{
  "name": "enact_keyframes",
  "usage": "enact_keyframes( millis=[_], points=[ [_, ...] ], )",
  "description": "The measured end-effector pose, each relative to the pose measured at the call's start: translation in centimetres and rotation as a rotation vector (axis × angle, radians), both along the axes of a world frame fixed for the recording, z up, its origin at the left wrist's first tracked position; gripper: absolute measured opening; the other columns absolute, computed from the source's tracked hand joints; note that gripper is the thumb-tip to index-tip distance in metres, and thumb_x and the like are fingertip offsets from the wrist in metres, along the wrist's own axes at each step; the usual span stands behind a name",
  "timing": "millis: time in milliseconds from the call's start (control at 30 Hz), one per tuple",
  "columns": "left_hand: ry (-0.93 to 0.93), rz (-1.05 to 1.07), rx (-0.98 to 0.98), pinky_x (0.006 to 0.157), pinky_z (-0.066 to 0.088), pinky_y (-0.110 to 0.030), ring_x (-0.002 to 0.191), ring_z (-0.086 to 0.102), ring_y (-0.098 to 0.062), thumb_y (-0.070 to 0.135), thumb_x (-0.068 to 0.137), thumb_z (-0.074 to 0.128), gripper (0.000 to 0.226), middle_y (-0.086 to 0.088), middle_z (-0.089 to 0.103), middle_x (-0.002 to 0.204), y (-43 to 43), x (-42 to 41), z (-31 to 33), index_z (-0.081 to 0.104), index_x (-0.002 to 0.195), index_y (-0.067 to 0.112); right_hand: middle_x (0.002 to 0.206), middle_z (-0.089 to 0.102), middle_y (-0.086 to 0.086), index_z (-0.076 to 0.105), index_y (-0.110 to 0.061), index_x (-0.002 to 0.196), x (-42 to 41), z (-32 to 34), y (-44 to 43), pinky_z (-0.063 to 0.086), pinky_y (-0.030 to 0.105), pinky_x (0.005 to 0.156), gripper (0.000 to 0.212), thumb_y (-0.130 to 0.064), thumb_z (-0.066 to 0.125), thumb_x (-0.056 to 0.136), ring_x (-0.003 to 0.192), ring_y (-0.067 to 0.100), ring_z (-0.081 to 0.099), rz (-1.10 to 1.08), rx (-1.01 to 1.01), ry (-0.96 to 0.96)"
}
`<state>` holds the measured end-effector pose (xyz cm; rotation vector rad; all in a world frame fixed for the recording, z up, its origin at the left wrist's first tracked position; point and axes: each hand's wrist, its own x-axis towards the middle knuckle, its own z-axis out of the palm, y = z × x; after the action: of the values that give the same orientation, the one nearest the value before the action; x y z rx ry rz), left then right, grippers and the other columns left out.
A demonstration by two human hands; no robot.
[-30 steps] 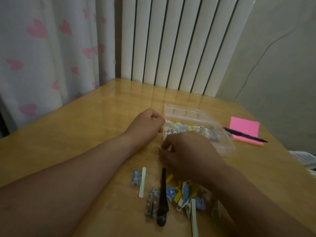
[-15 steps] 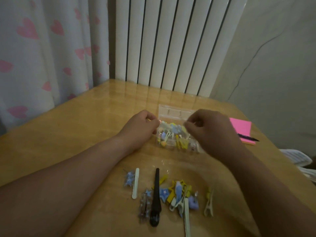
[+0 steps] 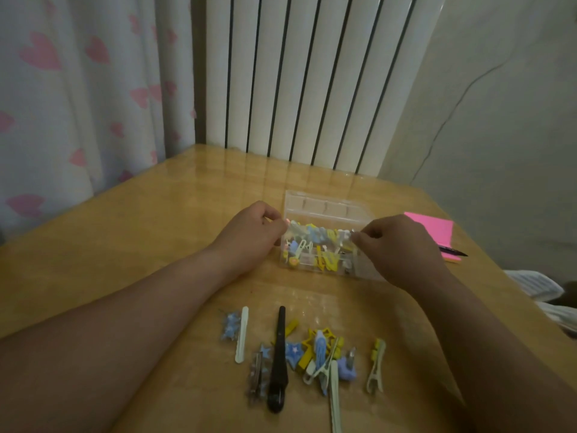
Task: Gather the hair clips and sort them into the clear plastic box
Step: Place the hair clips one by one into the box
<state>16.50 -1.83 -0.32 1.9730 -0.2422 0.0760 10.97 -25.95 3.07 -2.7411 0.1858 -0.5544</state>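
Now left hand (image 3: 249, 240), right hand (image 3: 401, 250) pinch box (image 3: 324, 207).

No readable text, label, brand, number or sign shows on anything here

Two bare forearms fill the lower left and lower right of the frame, uncovered from the frame's edge up to the wrists. The left hand (image 3: 249, 237) and right hand (image 3: 398, 248) look ungloved, though the dim light blurs fine detail.

Wooden table (image 3: 131, 245), pink sticky notes (image 3: 432, 229) (black pen (image 3: 454, 251) across), white radiator (image 3: 312, 79), heart-print curtain (image 3: 78, 89)
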Motion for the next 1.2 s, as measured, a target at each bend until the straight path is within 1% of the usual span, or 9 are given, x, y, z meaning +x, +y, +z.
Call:
enact_keyframes(
  millis=[233,400,567,667,733,867,1000,1133,1200],
  points=[
    [-0.002,-0.010,0.001,0.088,0.057,-0.044,0.086,0.070,-0.015,0.040,0.103,0.063,0.022,0.002,0.075,0.092,0.2,-0.2,0.0,0.066,0.115,0.023,0.077,0.071,-0.013,0.080,-0.027,0.094,-1.6,0.8,2.5,0.059,0.037,0.067,0.019,-0.042,0.069,0.098,0.069,0.005,0.066,0.244,0.073,-0.105],
    [-0.005,-0.017,-0.014,0.084,0.056,-0.041,0.083,0.068,-0.013,0.036,0.101,0.063,0.020,0.002,0.074,0.092,0.2,-0.2,0.1,0.066,0.114,0.022,0.088,0.069,-0.020,0.077,-0.038,0.104,-3.4,1.1,6.2,0.054,0.023,0.072,0.016,-0.044,0.066,0.095,0.082,-0.003,0.063,0.503,-0.015,0.027],
    [0.024,0.002,-0.068,0.079,0.056,-0.040,0.073,0.068,-0.014,0.031,0.098,0.065,0.014,0.006,0.074,0.075,-0.1,0.1,0.1,0.066,0.108,0.020,0.094,0.070,-0.018,0.076,-0.038,0.111,-4.6,0.0,9.6,0.058,0.029,0.075,0.020,-0.047,0.068,0.096,0.084,0.001,0.066,0.710,-0.006,0.212],
    [0.022,0.011,-0.055,0.072,0.052,-0.035,0.069,0.066,-0.010,0.030,0.100,0.065,0.016,0.006,0.073,0.074,-0.2,0.2,0.0,0.066,0.110,0.018,0.091,0.070,-0.017,0.077,-0.036,0.108,-4.8,-0.6,10.3,0.055,0.024,0.071,0.022,-0.050,0.075,0.092,0.082,0.001,0.066,0.763,0.003,0.296],
    [0.016,0.012,-0.046,0.070,0.049,-0.032,0.068,0.065,-0.009,0.031,0.100,0.065,0.018,0.006,0.073,0.077,-0.2,0.1,0.1,0.066,0.112,0.017,0.086,0.072,-0.015,0.078,-0.033,0.101,-4.8,-0.5,10.2,0.053,0.019,0.066,0.014,-0.044,0.078,0.091,0.077,0.001,0.066,0.763,0.070,0.336],
    [0.017,0.006,-0.050,0.072,0.051,-0.033,0.069,0.066,-0.011,0.033,0.100,0.066,0.017,0.005,0.074,0.077,-0.1,0.2,0.0,0.066,0.110,0.019,0.089,0.075,-0.006,0.077,-0.027,0.095,-4.7,-0.1,9.9,0.059,0.025,0.064,0.006,-0.032,0.079,0.094,0.074,0.006,0.070,0.776,0.257,0.437],
    [0.013,0.007,-0.069,0.079,0.056,-0.039,0.076,0.071,-0.015,0.034,0.098,0.067,0.017,0.003,0.076,0.078,-0.1,0.1,0.1,0.068,0.108,0.020,0.093,0.075,0.004,0.075,-0.017,0.094,-4.6,1.2,8.5,0.058,0.042,0.083,0.006,-0.023,0.075,0.096,0.086,0.020,0.071,0.808,0.461,0.409],
    [0.018,-0.006,-0.057,0.085,0.057,-0.046,0.085,0.072,-0.022,0.036,0.100,0.065,0.018,0.001,0.077,0.086,0.0,0.0,0.1,0.067,0.110,0.021,0.085,0.074,0.005,0.072,-0.010,0.094,-3.3,3.3,4.6,0.051,0.036,0.075,0.005,-0.007,0.068,0.096,0.078,0.016,0.067,0.702,0.765,0.223],
    [0.023,-0.002,-0.057,0.089,0.058,-0.048,0.086,0.072,-0.020,0.040,0.100,0.066,0.018,0.002,0.077,0.086,0.0,0.1,-0.1,0.067,0.109,0.024,0.081,0.075,0.004,0.071,-0.010,0.091,-2.4,3.9,1.9,0.049,0.033,0.070,0.005,-0.007,0.070,0.096,0.071,0.013,0.066,0.566,0.810,0.057]
  ],
)
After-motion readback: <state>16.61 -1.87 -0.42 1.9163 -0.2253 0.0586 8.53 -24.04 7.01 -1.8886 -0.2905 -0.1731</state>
